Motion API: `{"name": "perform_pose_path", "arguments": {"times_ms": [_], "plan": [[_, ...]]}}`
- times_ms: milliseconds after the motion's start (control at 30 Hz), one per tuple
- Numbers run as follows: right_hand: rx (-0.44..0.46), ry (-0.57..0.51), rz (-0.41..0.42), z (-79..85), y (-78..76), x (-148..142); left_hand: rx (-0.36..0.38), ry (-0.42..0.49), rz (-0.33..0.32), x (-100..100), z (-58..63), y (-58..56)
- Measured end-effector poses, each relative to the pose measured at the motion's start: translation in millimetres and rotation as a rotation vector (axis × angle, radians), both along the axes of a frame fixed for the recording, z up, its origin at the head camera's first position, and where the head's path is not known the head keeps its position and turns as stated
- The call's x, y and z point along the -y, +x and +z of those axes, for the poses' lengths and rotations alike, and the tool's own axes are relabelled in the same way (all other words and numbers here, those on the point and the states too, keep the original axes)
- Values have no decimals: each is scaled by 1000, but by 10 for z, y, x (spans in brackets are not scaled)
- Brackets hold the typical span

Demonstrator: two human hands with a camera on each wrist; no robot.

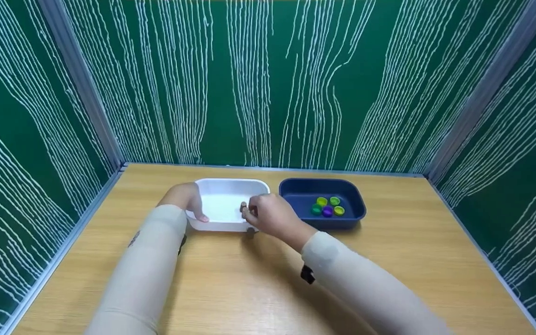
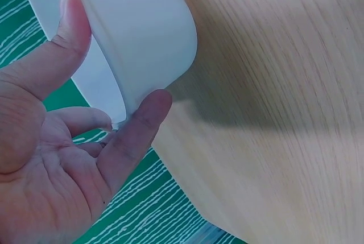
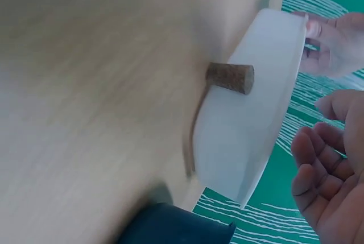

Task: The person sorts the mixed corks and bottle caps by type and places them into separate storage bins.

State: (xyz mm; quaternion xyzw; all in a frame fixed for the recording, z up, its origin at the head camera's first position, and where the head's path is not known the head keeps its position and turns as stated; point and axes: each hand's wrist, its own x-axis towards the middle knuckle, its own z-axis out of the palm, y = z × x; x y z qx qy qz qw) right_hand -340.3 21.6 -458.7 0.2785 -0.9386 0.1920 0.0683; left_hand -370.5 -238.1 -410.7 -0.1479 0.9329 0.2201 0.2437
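Observation:
My left hand (image 1: pixel 185 197) holds the left end of a white plastic tub (image 1: pixel 221 226), its thumb at the rim and fingers around the end wall, as the left wrist view shows. My right hand (image 1: pixel 270 211) is over the tub's right end. In the right wrist view its fingers (image 3: pixel 307 147) are loosely curled, thumb apart, with nothing showing between them. A brown cork (image 3: pixel 230 78) stands upright close beside the tub's front wall; the head view shows this cork (image 1: pixel 250 231) below the right hand. A small brown shape appears near the right fingertips in the head view; I cannot tell what it is.
Just right of the white tub stands a navy tub (image 1: pixel 322 224). Inside it lie several small round caps in yellow, green and purple, among them a purple cap (image 1: pixel 327 211). Green walls with white wavy lines enclose the wooden table (image 1: pixel 231 284) at the back and sides.

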Motion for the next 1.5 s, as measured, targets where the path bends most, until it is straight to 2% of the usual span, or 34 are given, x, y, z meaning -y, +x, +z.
{"name": "perform_pose_path", "arguments": {"times_ms": [67,333,400,600,633,800,1067,1267,1400,1500], "plan": [[-25,6,19,-36,59,-39,0,4,0,-1,14,25],[4,88,31,-202,275,-117,7,3,-20,-43,115,131],[3,87,8,-257,293,-119,12,7,-17,-60,167,175],[66,65,-75,-421,296,-113,0,18,2,-63,150,164],[92,53,-85,-439,294,-111,-9,19,2,-56,127,150],[239,-58,-131,-490,272,-108,-4,29,4,-89,173,191],[367,-209,-205,-531,235,-73,5,29,13,-68,122,138],[530,-333,-287,-536,219,-53,26,49,46,-154,277,269],[568,-401,-275,-550,225,-63,29,61,61,-189,340,334],[606,-441,-251,-553,238,-87,26,72,67,-172,327,327]]}}
